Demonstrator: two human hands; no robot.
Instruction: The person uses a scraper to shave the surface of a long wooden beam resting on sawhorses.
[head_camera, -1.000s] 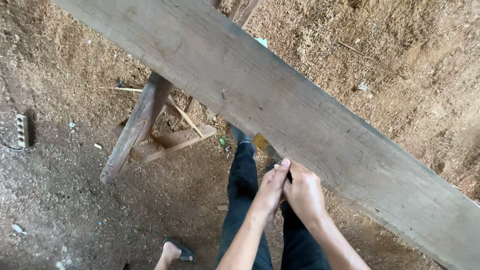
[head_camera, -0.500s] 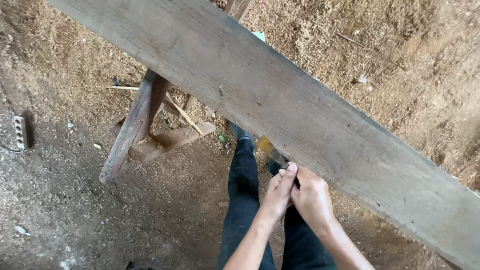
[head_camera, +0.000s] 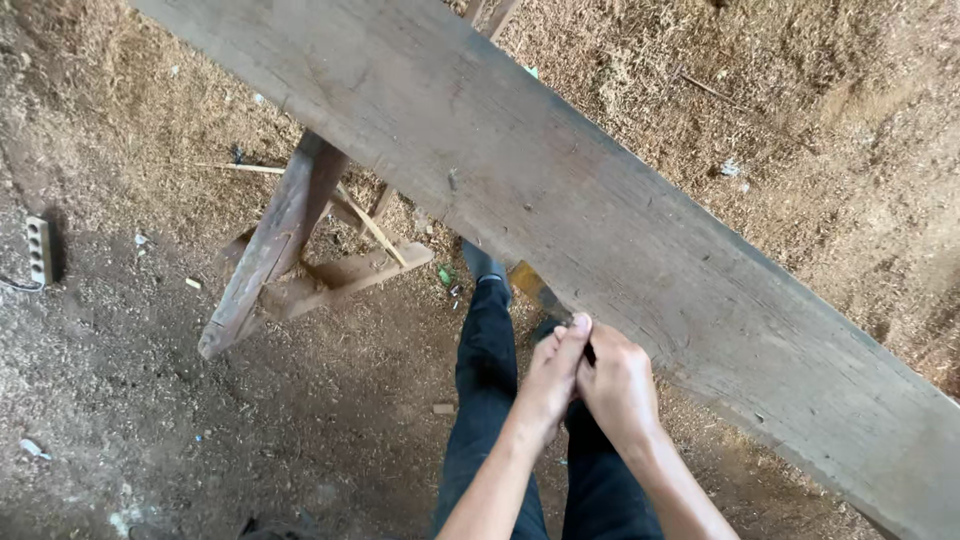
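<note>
Fingers (head_camera: 570, 345) of both hands touch plank (head_camera: 600, 220) edge.

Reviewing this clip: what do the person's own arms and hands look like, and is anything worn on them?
Both forearms are bare, with no sleeves in view. The left hand and right hand wear no gloves; no watch, ring or bracelet shows. Below them the legs wear dark trousers.
</note>
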